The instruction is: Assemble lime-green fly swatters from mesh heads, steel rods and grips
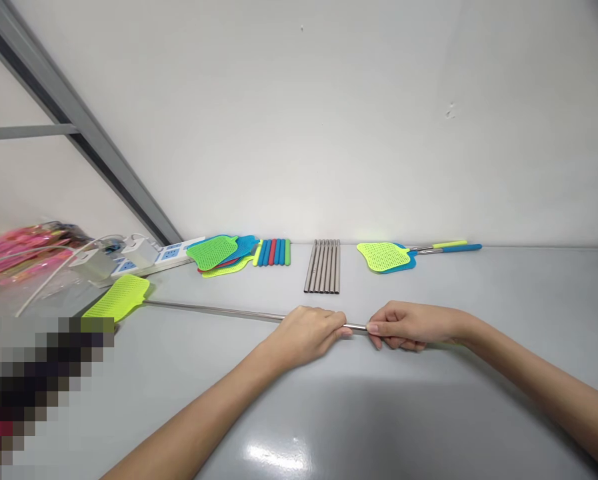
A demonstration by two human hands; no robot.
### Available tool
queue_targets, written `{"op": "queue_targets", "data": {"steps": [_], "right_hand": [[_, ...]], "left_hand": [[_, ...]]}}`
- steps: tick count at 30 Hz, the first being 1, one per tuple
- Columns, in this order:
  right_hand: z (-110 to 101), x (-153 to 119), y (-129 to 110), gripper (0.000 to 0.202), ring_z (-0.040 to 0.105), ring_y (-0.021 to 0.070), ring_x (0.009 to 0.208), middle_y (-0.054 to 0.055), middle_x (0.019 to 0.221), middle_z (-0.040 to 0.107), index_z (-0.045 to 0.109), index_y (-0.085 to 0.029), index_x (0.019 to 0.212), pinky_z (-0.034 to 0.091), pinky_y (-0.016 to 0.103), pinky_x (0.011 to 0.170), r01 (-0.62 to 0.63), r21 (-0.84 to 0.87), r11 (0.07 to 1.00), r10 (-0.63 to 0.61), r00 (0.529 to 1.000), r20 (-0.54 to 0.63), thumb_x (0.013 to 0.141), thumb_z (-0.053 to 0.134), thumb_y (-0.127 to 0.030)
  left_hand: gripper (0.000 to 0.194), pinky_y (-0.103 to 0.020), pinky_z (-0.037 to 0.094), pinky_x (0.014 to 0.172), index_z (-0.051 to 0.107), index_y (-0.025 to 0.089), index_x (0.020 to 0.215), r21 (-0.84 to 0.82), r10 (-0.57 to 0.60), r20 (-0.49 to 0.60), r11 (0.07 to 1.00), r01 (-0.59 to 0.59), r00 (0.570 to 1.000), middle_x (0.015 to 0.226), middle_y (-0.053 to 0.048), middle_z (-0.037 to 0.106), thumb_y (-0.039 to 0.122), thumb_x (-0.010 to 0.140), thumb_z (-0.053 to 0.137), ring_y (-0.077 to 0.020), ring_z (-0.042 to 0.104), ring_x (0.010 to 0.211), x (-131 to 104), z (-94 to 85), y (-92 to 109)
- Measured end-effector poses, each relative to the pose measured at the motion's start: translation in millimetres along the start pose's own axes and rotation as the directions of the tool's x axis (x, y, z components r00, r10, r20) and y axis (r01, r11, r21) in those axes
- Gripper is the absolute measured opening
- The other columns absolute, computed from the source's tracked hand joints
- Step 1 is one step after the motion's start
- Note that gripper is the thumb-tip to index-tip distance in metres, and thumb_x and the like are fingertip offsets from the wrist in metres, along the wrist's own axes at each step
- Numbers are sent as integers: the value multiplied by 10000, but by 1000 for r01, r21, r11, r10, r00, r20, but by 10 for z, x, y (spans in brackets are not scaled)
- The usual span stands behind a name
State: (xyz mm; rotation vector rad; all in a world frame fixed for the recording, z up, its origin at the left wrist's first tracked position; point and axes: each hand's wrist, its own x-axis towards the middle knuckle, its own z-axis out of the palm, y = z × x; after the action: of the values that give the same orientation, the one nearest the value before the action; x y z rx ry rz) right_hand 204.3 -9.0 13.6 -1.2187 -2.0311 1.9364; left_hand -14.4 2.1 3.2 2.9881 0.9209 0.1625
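A long thin metal rod (213, 310) lies across the view, with a yellow-green perforated swatter head (121, 298) on its left end. My left hand (311, 333) is closed round the rod near its right part. Just to the right, my right hand (403, 325) pinches the rod's right end between thumb and fingers; whether a handle is hidden inside that hand I cannot tell. A short stretch of bare metal shows between the two hands.
Behind the hands are several metal tubes (323, 267), several coloured handles (273, 253) and stacked swatter heads (213, 253). Two swatters with handles (383, 257) lie at the back right. A power strip (176, 254) and pink plastic-wrapped items (23, 257) are at left.
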Motion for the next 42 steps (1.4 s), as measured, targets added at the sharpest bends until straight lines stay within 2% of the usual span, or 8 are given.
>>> {"op": "queue_targets", "data": {"steps": [13,26,32,42], "right_hand": [[-39,-18,32,351,260,30,384,-63,526,347,535,-140,740,224,170,358,0,35,999,0,1000,13,805,428,-469],[7,-30,-6,353,265,39,419,-48,575,357,547,-151,787,226,173,379,-44,53,998,45,999,-21,776,454,-491],[13,-40,-16,304,247,41,428,-50,574,338,546,-151,793,212,173,381,-47,81,996,50,998,-34,783,467,-444],[2,-42,-18,337,222,50,452,-56,570,292,550,-147,813,193,177,394,-29,109,994,32,999,-22,805,433,-464]], "left_hand": [[303,-242,268,482,429,195,709,-2,3,-6,1000,-3,1000,655,32,571,365,889,256,-116,534,586,-20,2,-52],[334,-234,302,519,460,193,722,11,-13,-61,1000,14,998,656,16,568,392,884,246,-119,528,609,-49,17,-59],[338,-230,292,517,451,191,709,38,-14,-60,999,16,998,654,18,570,388,886,239,-118,519,598,-42,6,-71],[350,-231,271,511,461,188,702,47,15,-91,999,-11,996,636,13,559,398,884,247,-116,515,596,-33,-4,-116]]}}
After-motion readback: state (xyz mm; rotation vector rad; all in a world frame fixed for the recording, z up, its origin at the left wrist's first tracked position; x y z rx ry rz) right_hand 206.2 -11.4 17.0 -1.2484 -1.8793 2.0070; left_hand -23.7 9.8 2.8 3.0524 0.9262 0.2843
